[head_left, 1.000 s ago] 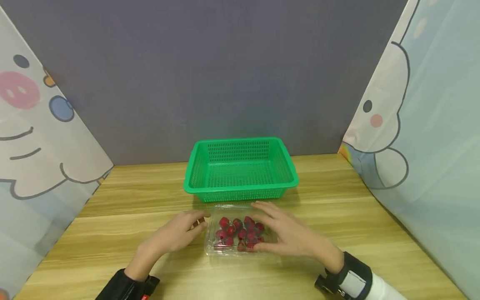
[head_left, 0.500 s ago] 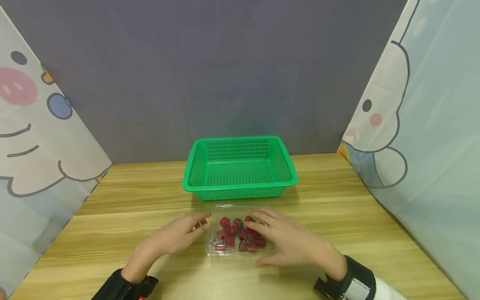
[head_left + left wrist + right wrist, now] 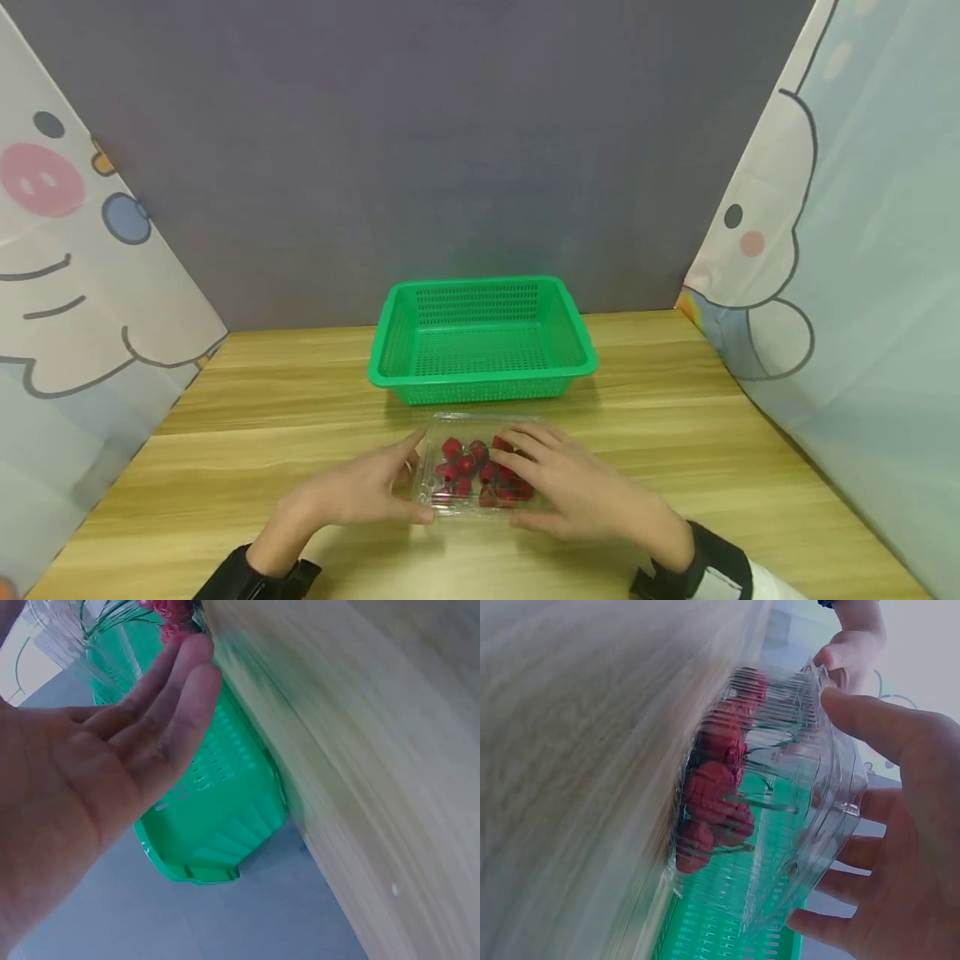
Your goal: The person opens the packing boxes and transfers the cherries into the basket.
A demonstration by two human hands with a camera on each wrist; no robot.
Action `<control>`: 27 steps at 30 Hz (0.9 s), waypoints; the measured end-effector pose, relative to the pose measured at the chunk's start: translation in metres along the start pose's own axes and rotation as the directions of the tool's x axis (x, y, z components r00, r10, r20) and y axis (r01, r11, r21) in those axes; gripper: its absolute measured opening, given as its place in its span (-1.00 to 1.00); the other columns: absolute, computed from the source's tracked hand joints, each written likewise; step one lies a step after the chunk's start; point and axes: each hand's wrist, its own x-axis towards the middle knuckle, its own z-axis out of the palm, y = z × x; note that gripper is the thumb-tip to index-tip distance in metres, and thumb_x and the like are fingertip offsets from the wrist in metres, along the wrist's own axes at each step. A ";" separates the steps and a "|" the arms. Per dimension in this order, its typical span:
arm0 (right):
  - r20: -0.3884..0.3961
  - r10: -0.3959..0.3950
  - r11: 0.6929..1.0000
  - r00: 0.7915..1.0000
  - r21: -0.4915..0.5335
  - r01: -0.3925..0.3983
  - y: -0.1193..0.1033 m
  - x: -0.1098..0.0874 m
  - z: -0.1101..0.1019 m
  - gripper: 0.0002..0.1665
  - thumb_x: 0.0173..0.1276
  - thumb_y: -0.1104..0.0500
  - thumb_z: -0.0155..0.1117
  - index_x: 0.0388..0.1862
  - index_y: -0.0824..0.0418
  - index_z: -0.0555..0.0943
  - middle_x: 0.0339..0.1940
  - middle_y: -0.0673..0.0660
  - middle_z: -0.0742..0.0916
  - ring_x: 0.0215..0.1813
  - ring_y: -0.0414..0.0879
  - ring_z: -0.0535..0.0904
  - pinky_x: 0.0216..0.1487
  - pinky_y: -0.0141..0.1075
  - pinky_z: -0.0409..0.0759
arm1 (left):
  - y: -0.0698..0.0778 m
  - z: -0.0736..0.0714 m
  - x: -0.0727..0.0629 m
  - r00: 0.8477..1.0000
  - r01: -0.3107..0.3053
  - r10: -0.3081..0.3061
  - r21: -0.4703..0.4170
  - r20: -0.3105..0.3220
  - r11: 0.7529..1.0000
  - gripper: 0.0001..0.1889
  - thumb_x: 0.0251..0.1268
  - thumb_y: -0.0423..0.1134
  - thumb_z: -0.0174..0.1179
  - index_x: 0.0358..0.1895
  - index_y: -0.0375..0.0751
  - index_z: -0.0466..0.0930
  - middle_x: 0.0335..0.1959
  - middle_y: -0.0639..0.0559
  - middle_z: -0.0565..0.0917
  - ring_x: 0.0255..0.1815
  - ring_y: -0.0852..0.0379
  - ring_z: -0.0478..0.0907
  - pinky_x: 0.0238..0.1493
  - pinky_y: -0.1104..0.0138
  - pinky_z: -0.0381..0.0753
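Cherries (image 3: 467, 464) in clear box (image 3: 480, 428); left hand (image 3: 363, 492), right hand (image 3: 573, 492) spread wide either side; green basket (image 3: 483, 390) behind.

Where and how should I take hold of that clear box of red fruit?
Probably by its left and right walls, from both sides at once: the clear box lies flat, and the green basket stands close behind its far edge.

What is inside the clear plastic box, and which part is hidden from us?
Red, cherry-like fruits with thin green stems. In the head view, the right hand covers much of the right side of the box, so fruits beneath cannot be counted.
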 end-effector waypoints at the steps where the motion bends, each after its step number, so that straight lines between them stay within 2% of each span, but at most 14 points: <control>1: 0.004 0.002 1.000 1.000 0.003 -0.002 -0.001 0.000 0.000 -0.14 0.42 -0.27 0.33 0.52 0.16 0.42 0.55 0.19 0.41 0.55 0.16 0.26 0.47 0.16 0.29 | 0.000 0.001 -0.001 1.000 0.001 -0.001 -0.002 0.001 1.000 0.26 0.18 0.23 0.45 0.63 -0.44 -0.17 0.20 -0.17 0.59 0.15 -0.09 0.61 0.14 0.02 0.61; 7: 0.009 0.001 0.999 1.000 -0.035 -0.001 -0.003 0.001 0.001 -0.17 0.43 -0.25 0.33 0.51 0.19 0.43 0.53 0.22 0.42 0.53 0.19 0.29 0.48 0.17 0.28 | 0.002 0.005 -0.002 1.000 0.014 -0.013 -0.045 0.009 0.999 0.23 0.26 0.17 0.42 0.64 -0.43 -0.26 0.23 -0.22 0.57 0.11 -0.06 0.62 0.07 0.07 0.64; 10: 0.011 -0.005 0.998 1.000 -0.065 0.005 -0.004 0.000 0.001 -0.18 0.45 -0.24 0.30 0.50 0.21 0.44 0.52 0.24 0.44 0.52 0.22 0.31 0.46 0.19 0.29 | 0.003 0.006 -0.002 1.000 0.017 -0.016 -0.057 0.018 0.998 0.19 0.33 0.17 0.36 0.64 -0.40 -0.28 0.18 -0.14 0.59 0.08 -0.02 0.61 0.02 0.11 0.65; 15: 0.019 0.017 0.999 1.000 -0.050 -0.016 -0.004 -0.002 0.000 -0.18 0.47 -0.24 0.28 0.51 0.22 0.43 0.52 0.24 0.43 0.53 0.23 0.29 0.46 0.20 0.27 | 0.005 0.006 -0.002 0.999 0.017 -0.014 -0.073 0.032 0.997 0.11 0.41 0.17 0.28 0.66 -0.36 -0.27 0.10 -0.03 0.59 0.03 0.04 0.62 -0.01 0.14 0.65; 22: 0.027 0.022 0.997 0.999 -0.070 -0.020 -0.003 -0.001 -0.001 -0.20 0.51 -0.23 0.24 0.51 0.23 0.43 0.52 0.24 0.43 0.52 0.25 0.30 0.45 0.21 0.30 | 0.006 0.004 -0.003 0.999 0.036 -0.034 -0.051 0.041 0.998 0.06 0.47 0.17 0.21 0.67 -0.30 -0.27 0.08 -0.08 0.66 0.00 0.06 0.66 0.01 0.11 0.67; 27: 0.051 0.029 0.996 0.998 -0.081 -0.024 -0.005 -0.001 -0.001 -0.22 0.54 -0.18 0.21 0.52 0.28 0.40 0.53 0.29 0.41 0.53 0.29 0.28 0.43 0.23 0.30 | 0.009 0.004 -0.004 0.998 0.046 -0.045 -0.022 0.039 0.999 0.03 0.49 0.20 0.17 0.66 -0.34 -0.22 0.04 -0.10 0.70 0.01 0.04 0.67 0.04 0.08 0.66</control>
